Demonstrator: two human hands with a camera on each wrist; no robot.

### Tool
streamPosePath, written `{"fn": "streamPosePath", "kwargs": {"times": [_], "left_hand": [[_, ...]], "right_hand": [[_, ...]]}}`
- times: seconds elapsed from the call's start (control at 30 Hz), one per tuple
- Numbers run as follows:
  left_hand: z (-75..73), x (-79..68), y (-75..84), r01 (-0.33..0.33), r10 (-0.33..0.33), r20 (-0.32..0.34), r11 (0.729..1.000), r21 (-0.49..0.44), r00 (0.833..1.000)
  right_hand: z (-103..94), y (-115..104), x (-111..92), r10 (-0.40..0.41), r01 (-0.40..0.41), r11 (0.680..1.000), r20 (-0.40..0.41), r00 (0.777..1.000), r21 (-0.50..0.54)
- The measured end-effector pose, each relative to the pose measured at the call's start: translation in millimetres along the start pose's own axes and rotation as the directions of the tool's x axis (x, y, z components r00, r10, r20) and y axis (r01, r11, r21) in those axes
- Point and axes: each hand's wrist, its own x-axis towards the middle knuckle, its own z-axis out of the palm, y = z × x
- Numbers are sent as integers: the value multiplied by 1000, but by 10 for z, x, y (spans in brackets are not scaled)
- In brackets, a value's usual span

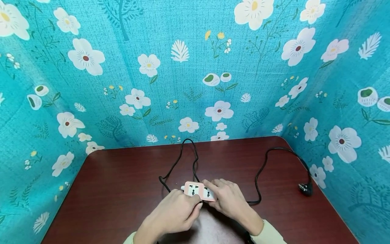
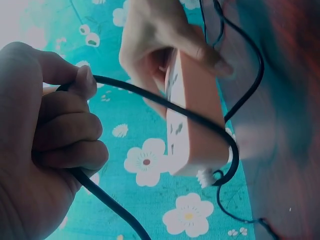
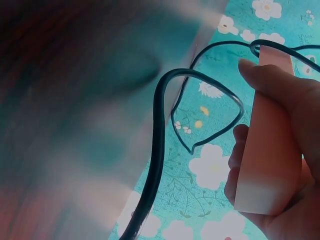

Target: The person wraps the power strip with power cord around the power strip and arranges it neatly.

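Note:
My right hand (image 1: 228,198) grips a pink and white power strip (image 1: 193,191) above the table, its socket face showing in the head view. In the right wrist view, thumb and fingers wrap the pink casing (image 3: 270,155) from both sides. My left hand (image 1: 175,211) is close beside the strip's near edge. The left wrist view shows this hand curled round the black power cord (image 2: 170,106), thumb and forefinger pinching it. From that hand the cord arcs across the strip's side, bending round near its white cord end (image 2: 205,177).
A dark red-brown table (image 1: 128,176) lies underneath. More black cord (image 1: 196,159) loops toward the back edge. On the right the cord runs to a black plug (image 1: 305,189) near the table's side. Teal flowered cloth (image 1: 189,88) hangs behind and at both sides.

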Motion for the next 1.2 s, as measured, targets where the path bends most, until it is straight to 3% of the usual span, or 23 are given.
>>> {"fn": "streamPosePath", "kwargs": {"times": [0.4,0.63,0.9,1.07,1.2], "left_hand": [[-11,-27,-142,27,-27,14,1000,-11,1000],[-21,-29,-252,9,-10,-39,1000,-27,999],[-56,-45,-349,43,-49,-71,996,-80,996],[-57,-50,-375,46,-51,-42,992,-116,998],[-62,-44,-406,91,-94,-11,982,-165,995]], "right_hand": [[31,-36,-43,-84,84,996,-1,996,21],[27,-47,-50,-104,103,993,19,994,60],[15,-78,-84,-103,100,985,16,995,142],[-3,-102,-75,-148,142,976,22,989,167],[-18,-112,-65,-180,174,971,23,983,163]]}}
